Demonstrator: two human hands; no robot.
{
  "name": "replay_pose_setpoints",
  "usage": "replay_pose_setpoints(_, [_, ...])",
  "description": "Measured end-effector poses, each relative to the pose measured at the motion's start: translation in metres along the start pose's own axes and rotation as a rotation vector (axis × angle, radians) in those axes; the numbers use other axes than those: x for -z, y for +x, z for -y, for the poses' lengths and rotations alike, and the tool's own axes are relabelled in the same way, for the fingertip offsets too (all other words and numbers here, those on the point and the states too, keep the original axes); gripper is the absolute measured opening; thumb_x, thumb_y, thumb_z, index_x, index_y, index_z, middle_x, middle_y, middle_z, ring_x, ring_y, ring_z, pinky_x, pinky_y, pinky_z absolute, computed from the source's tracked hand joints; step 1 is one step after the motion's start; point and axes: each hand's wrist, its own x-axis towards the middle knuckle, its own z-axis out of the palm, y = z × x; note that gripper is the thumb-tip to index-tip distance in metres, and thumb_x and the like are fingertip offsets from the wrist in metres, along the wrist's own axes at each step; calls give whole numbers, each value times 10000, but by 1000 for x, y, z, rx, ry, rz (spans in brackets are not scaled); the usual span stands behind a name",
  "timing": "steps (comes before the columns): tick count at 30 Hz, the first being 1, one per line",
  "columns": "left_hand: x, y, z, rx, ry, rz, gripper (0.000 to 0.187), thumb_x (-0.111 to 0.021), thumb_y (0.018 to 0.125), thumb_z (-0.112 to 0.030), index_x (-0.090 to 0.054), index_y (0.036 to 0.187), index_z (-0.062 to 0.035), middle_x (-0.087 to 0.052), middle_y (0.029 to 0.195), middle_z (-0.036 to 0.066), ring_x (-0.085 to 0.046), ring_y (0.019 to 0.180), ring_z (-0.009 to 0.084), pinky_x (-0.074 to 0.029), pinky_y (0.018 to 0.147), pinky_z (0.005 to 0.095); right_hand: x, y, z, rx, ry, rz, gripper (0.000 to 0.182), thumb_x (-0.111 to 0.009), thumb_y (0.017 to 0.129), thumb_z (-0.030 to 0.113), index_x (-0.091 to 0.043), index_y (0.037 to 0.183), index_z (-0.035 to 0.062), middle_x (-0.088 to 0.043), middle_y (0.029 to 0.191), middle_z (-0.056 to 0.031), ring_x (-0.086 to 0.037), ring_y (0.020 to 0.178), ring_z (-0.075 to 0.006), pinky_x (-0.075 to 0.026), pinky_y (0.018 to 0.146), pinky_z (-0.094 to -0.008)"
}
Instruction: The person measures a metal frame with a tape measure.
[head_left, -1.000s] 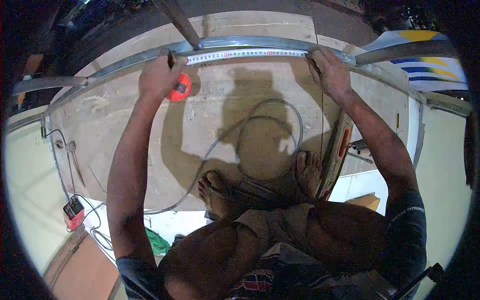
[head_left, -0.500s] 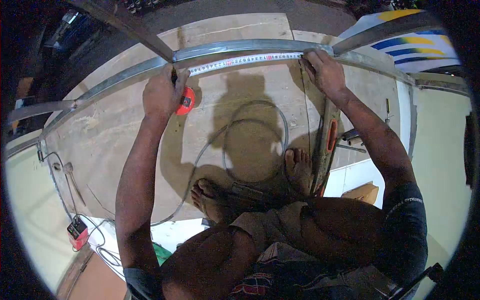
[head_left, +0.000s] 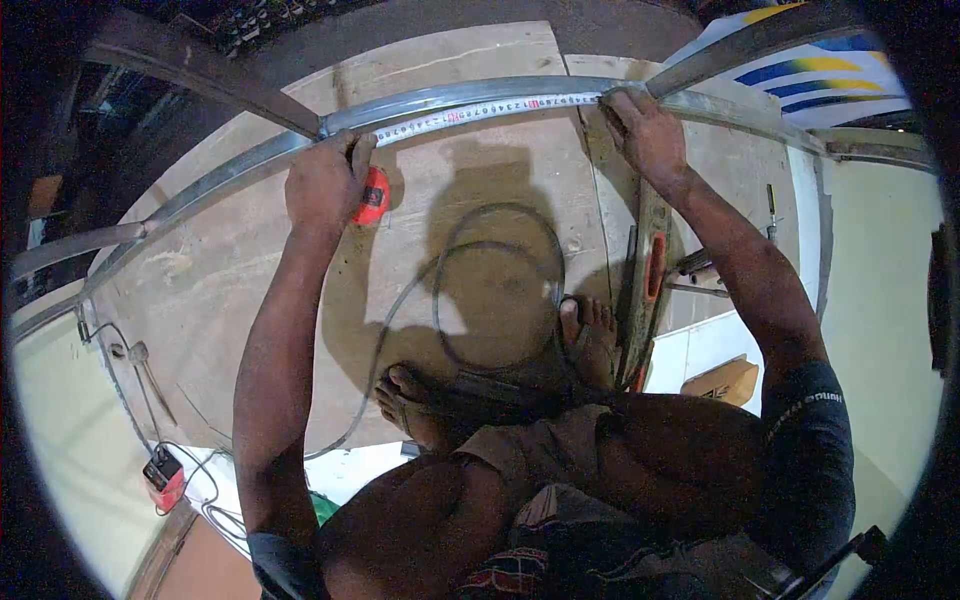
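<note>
My left hand (head_left: 325, 185) is closed around a tape measure with a red case (head_left: 374, 200), close to the left joint of a grey metal frame bar (head_left: 450, 92). The white tape blade (head_left: 480, 112) is drawn out along the near side of this bar. At the blade's far right part, the fingers of my right hand (head_left: 648, 140) are closed on it against the bar, near the right joint. My fingers hide the blade's right end. Under the frame lies a plywood board (head_left: 240, 260), and my feet rest on it.
A spirit level (head_left: 655, 265) lies right of my feet, beside several tools. A looped grey cable (head_left: 490, 208) runs across the board. At the left are a hammer (head_left: 139, 354) and a red-and-black device (head_left: 163, 475) with wires. Metal bars (head_left: 200, 75) extend away from me.
The view has shifted slightly, moving the frame a little left in the picture. My left hand now sits slightly further right of the left joint. Both hands keep hold of the tape measure.
</note>
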Motion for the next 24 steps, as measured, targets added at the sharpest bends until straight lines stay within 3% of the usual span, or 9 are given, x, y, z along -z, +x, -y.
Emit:
replay_pose_setpoints(4, [4,1,-5,20,14,32,374,-540,937,-446,-700,931,-109,-687,864,173,-664,804,377,-531,706,483,5,2,1,-10,30,55,347,-620,846,225,-555,1178,149,-613,1146,-117,-630,1027,-320,-559,771,-455])
replay_pose_setpoints(7, [2,4,-4,4,34,36,363,-538,940,-437,-693,935,-108,-686,872,168,-662,817,372,-528,712,481,4,3,0,-11,44,33,328,-626,848,243,-577,1156,141,-614,1159,-112,-621,1046,-313,-559,779,-448])
replay_pose_setpoints(9, [1,5,-5,-18,50,28,355,-539,941,-431,-686,935,-108,-685,872,165,-660,822,369,-526,712,482,4,3,-1,50,87,-64,289,-659,846,193,-626,1127,136,-636,1074,-84,-647,954,-297,-559,753,-415])
replay_pose_setpoints(15, [1,6,-8,-17,102,13,334,-536,944,-414,-658,914,-104,-679,850,159,-658,814,359,-518,695,486,2,5,0,83,40,-76,311,-670,841,202,-633,1144,143,-639,1110,-72,-639,1000,-290,-556,789,-392])
replay_pose_setpoints(24, [1,6,-14,-55,256,38,185,-486,912,-225,-617,1009,-139,-685,819,172,-682,767,382,-537,652,498,3,7,3,114,15,-45,307,-676,837,214,-650,1138,157,-642,1104,-48,-658,948,-272,-568,751,-382])
